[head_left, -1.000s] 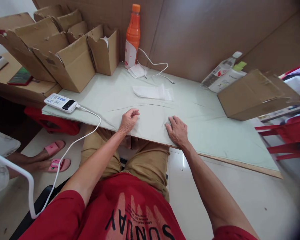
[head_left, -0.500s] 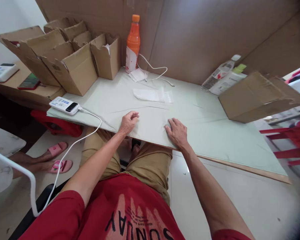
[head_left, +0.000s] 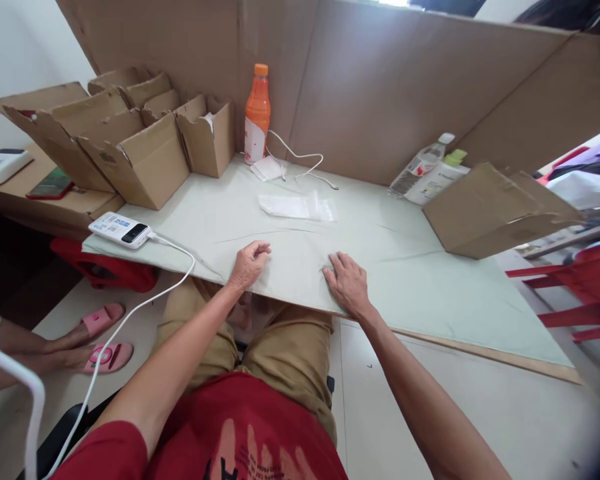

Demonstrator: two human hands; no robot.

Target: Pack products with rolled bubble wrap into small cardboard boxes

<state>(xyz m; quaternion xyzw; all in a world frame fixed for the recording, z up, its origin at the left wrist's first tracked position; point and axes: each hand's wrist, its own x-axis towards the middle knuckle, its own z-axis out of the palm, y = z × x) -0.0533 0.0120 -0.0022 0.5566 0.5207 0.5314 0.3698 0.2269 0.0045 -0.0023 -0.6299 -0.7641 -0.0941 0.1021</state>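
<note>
My left hand (head_left: 251,264) rests on its side near the front edge of the pale green tabletop (head_left: 405,280). Its fingers are loosely curled in, and I see nothing held in them. Palm down, my right hand (head_left: 347,280) lies on the same surface with its fingers a little apart and nothing under them that shows. Beyond both hands is a flat, clear plastic sleeve or bag (head_left: 297,207), touched by neither. Behind it sit a small white packet (head_left: 269,169) and a thin white cable (head_left: 307,157).
Open cardboard boxes (head_left: 155,160) stand at the back left, beside an orange bottle (head_left: 258,110). A white power bank (head_left: 120,230) trails a cable off the left edge. To the right are a clear bottle (head_left: 420,167), a white bottle (head_left: 437,181) and a tilted carton (head_left: 480,213). Another person's feet (head_left: 100,333) show at lower left.
The camera has tilted up a little, so the tabletop and hands appear lower. On the table both hands stay in about the same place and pose.
</note>
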